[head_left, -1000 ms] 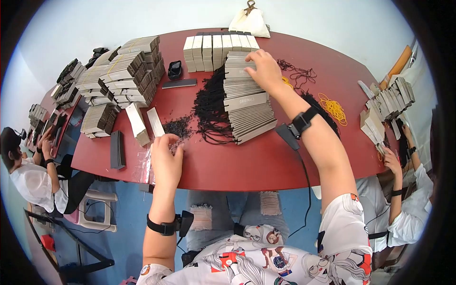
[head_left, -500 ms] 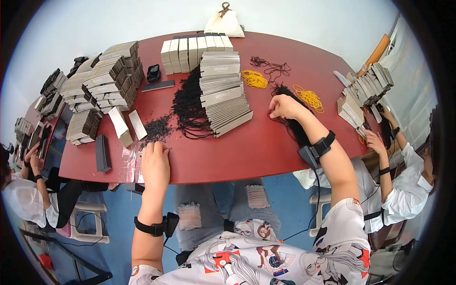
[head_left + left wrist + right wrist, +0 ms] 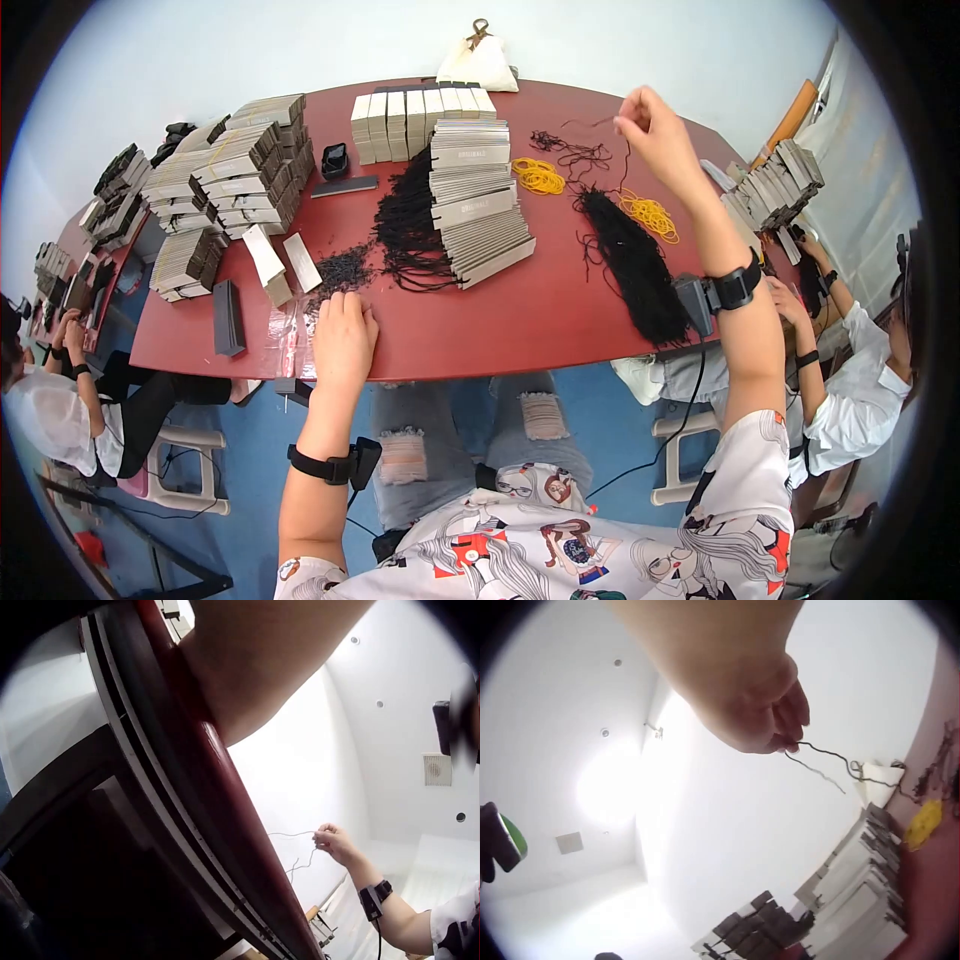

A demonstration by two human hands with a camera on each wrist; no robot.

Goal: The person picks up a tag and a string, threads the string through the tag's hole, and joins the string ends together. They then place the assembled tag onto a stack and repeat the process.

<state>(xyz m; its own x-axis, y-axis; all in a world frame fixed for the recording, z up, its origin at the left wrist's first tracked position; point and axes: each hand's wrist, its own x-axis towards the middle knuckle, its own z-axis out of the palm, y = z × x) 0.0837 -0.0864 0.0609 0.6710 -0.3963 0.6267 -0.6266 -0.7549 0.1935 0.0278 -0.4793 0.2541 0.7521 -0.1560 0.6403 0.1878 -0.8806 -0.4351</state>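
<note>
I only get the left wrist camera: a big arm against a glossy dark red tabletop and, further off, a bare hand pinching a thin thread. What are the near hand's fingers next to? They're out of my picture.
Observer: In the head view, the left hand has its fingers by a scattered pile of small black pieces on the dark red table.

Visitor: Oh! And does that far-off hand have more thread nearby? I see only a strand or two.

Observer: Yes, a long, loose bundle of what looks like black string lies on the table, nearer the person than the raised right hand.
</note>
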